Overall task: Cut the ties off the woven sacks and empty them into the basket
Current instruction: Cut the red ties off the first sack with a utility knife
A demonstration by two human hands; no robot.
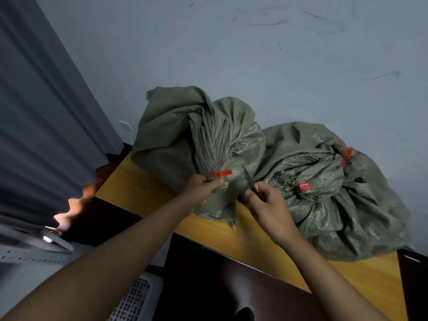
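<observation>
Fingers (215,182) hide the sack (176,135) neck; blade (249,180) looks dim.

Two dull olive-green woven sacks (196,135) (328,181) with a faint glinting weave carry bright red ties (220,174) (346,156) and, on the right one, a red label (303,186), on a yellow-orange tabletop (254,242) against a pale grey-blue scuffed wall (254,54), grey pleated curtain (46,112) left, white perforated basket (136,300) near.
</observation>
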